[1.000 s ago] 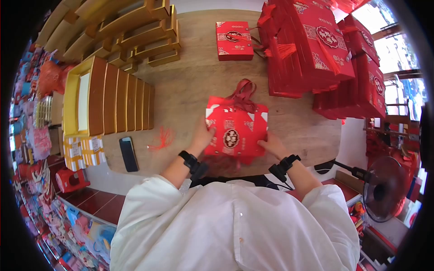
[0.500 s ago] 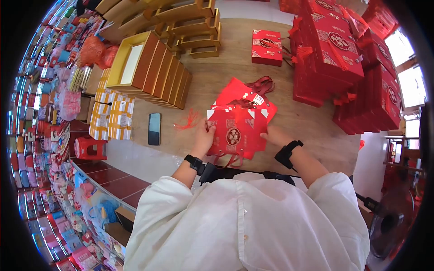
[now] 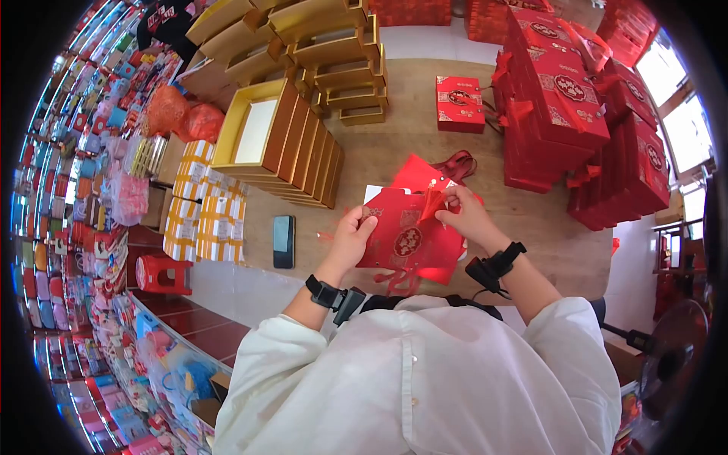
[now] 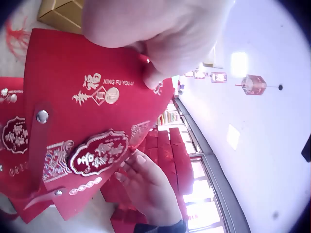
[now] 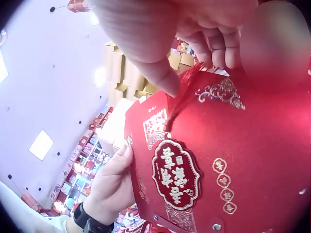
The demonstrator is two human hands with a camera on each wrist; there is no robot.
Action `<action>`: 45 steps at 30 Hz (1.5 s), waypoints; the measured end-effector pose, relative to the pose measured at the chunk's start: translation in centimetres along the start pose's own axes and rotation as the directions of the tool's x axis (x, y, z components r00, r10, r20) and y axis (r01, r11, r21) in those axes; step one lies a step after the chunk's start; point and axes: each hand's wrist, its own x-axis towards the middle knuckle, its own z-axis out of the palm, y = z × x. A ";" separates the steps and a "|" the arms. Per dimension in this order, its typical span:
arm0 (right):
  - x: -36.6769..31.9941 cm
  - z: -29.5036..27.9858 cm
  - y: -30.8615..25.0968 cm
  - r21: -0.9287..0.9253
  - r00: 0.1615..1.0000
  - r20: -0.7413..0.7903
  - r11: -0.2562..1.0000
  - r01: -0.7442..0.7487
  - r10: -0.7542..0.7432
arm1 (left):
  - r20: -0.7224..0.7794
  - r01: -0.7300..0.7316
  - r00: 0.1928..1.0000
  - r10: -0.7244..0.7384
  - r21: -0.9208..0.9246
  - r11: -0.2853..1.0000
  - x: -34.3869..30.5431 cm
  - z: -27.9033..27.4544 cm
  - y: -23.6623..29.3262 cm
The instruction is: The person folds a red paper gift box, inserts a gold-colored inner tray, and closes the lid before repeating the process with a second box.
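A flat red gift-box card (image 3: 383, 227) with gold print is held up over the wooden table (image 3: 523, 262). My left hand (image 3: 350, 244) grips its left edge, thumb on the printed face. At the upper right of the card, my right hand (image 3: 472, 221) pinches a red tassel (image 5: 181, 94) between thumb and fingers. The tassel runs to a dark red scalloped plaque (image 5: 175, 174) on the card's face. Ribbon handles (image 4: 41, 145) are fixed to the card with metal studs. Behind it lies another red card (image 3: 415, 173) with a ribbon handle.
Left of the hands stand a phone (image 3: 283, 241), nested gold boxes (image 3: 307, 163) and white-and-yellow packs (image 3: 220, 226). Finished-looking red boxes (image 3: 557, 106) are stacked at the right, with one red box (image 3: 459, 105) apart. A fan (image 3: 671, 356) is at the lower right.
My right hand has left the card's right edge and now pinches the tassel near its top. My left hand keeps its hold on the left edge. The head view has shifted.
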 end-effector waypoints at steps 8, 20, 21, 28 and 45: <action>0.5 2.6 -2.5 -0.120 0.985 -0.134 0.988 0.096 -0.112 | 0.109 -0.065 0.992 0.064 0.006 0.998 1.7 -3.4 1.0; -1.7 -0.7 -14.1 -0.179 0.817 0.544 0.978 -0.107 0.189 | 0.361 -0.432 0.881 0.306 0.348 0.832 2.3 -4.5 4.8; -1.6 -0.5 -14.2 -0.176 0.820 0.540 0.978 -0.110 0.189 | 0.440 -0.506 0.831 0.340 0.343 0.792 2.1 -4.0 5.4; -1.3 1.4 -14.5 0.145 0.650 0.760 0.981 -0.127 -0.028 | 0.600 -0.429 0.754 0.268 0.139 0.893 1.8 -3.8 5.9; -1.0 -1.4 -13.0 0.011 0.900 -0.250 0.928 0.372 -0.358 | -0.066 -0.210 0.967 0.245 0.333 0.919 3.0 -3.5 4.7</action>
